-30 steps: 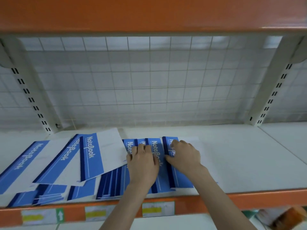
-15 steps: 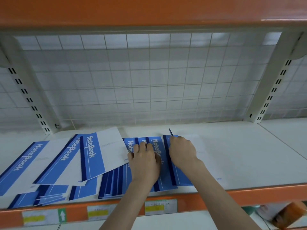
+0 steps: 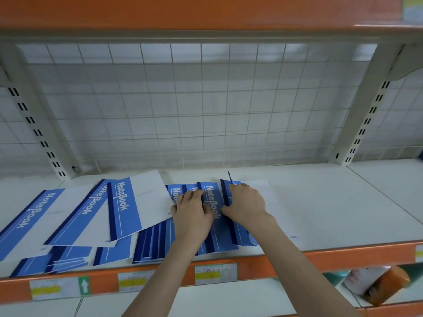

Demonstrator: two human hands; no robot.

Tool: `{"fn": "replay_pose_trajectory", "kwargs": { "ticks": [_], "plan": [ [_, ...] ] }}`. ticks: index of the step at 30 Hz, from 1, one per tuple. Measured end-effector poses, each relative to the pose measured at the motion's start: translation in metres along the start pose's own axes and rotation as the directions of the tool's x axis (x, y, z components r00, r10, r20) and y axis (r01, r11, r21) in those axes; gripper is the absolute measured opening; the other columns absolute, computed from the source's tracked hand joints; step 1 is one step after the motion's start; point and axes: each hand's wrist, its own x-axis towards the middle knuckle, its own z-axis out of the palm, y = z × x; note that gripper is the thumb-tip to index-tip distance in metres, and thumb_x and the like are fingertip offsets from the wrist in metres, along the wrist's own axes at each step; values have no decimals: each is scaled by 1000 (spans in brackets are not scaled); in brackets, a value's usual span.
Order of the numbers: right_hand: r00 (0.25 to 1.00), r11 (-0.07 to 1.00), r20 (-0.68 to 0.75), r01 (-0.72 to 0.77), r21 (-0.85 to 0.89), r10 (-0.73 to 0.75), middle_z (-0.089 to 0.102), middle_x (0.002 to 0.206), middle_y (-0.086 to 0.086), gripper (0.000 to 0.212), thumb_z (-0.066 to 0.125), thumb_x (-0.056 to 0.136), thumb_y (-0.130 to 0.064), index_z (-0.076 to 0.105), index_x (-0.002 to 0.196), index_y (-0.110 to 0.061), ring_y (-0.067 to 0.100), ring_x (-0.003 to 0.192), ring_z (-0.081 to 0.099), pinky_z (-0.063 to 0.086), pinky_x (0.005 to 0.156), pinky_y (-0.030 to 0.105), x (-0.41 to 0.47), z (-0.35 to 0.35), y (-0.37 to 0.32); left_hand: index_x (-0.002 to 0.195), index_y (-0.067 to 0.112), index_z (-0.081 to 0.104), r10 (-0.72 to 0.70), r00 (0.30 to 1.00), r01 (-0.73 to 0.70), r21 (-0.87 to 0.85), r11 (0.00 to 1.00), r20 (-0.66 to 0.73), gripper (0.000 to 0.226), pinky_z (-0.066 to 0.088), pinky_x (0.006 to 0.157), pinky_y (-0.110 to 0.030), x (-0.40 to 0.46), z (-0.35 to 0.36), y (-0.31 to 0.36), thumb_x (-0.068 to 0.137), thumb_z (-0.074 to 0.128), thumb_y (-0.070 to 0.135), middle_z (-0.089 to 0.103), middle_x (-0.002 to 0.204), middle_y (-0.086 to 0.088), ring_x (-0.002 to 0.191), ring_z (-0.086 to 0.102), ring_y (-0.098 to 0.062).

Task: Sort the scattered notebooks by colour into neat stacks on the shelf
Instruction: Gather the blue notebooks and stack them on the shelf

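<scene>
Several blue-and-white notebooks lie fanned and overlapping across the white shelf (image 3: 320,202). My left hand (image 3: 192,213) lies on a middle notebook marked "NoteBook" (image 3: 211,197), fingers curled at its left edge. My right hand (image 3: 245,204) grips the rightmost notebook (image 3: 270,202) at its dark blue spine; a corner of that notebook's cover (image 3: 229,177) is lifted. More notebooks spread to the left, the topmost (image 3: 128,207) lying askew over the others (image 3: 27,220).
A wire grid (image 3: 194,106) backs the shelf, between two slotted white uprights (image 3: 364,124). The orange front rail (image 3: 343,257) carries price labels. An orange beam crosses above. On the lower shelf at right lies an orange-and-white package (image 3: 380,284).
My right hand has curled onto the rightmost notebook's spine and raised a corner of its cover. My left hand has stayed on the middle notebooks. The camera has tilted slightly.
</scene>
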Motion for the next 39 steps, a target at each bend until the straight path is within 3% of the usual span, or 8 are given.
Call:
{"fn": "replay_pose_trajectory", "kwargs": {
  "ticks": [10,14,19,24,28,32,35,39],
  "plan": [
    [991,998,-131,41,51,-34,57,106,15,24,39,94,-8,51,115,-4,31,90,59,40,67,29,-7,-7,-6,125,25,57,-55,998,62,-446,893,30,51,37,105,-46,-2,-12,-3,84,51,-4,64,119,7,109,60,-12],
    [983,988,-125,144,59,-136,56,102,13,65,43,93,-4,16,150,-18,27,81,55,41,66,31,-9,-4,-19,124,26,57,-60,998,70,-551,832,37,50,43,101,-35,-3,-14,-5,84,52,-5,63,120,11,95,61,-3],
    [983,982,-129,149,115,-134,58,111,13,32,41,92,-11,51,123,-14,31,97,58,42,74,32,-7,12,-36,115,31,58,-82,996,81,-657,749,30,50,51,88,-27,-2,-14,-8,82,57,-7,63,114,16,93,63,0],
    [980,977,-124,172,129,-156,57,104,7,33,50,91,-39,53,121,-25,29,94,59,43,73,31,-6,17,-31,117,23,60,-70,996,89,-699,710,56,58,50,95,-34,-3,-13,-10,76,44,-15,64,116,11,109,59,-5],
    [981,977,-96,181,113,-171,57,106,9,34,53,88,-34,52,119,-22,29,94,59,42,71,30,-3,20,-31,113,26,62,-84,994,108,-730,675,69,57,50,94,-34,0,-14,-11,79,42,-15,65,113,14,111,58,-7],
    [978,978,-132,179,107,-164,57,109,11,48,48,92,-26,36,138,-23,31,93,60,41,69,30,-2,26,-34,114,27,61,-113,988,154,-741,653,106,43,53,79,-33,0,-13,-9,89,43,-3,68,107,13,96,64,-16],
    [976,981,-135,181,68,-171,60,108,9,65,46,91,-19,17,149,-26,30,91,62,38,65,28,-5,30,-32,117,25,61,-109,989,145,-592,793,97,24,48,78,-21,0,-12,-6,96,50,28,65,94,18,96,63,-9],
    [978,972,-103,195,130,-182,66,98,6,59,47,86,-16,28,142,-17,28,87,63,41,65,28,-10,25,-21,123,28,58,-96,986,150,-484,862,134,40,44,98,-36,2,-11,-5,88,59,47,67,104,12,106,61,-13]
  ]
}}
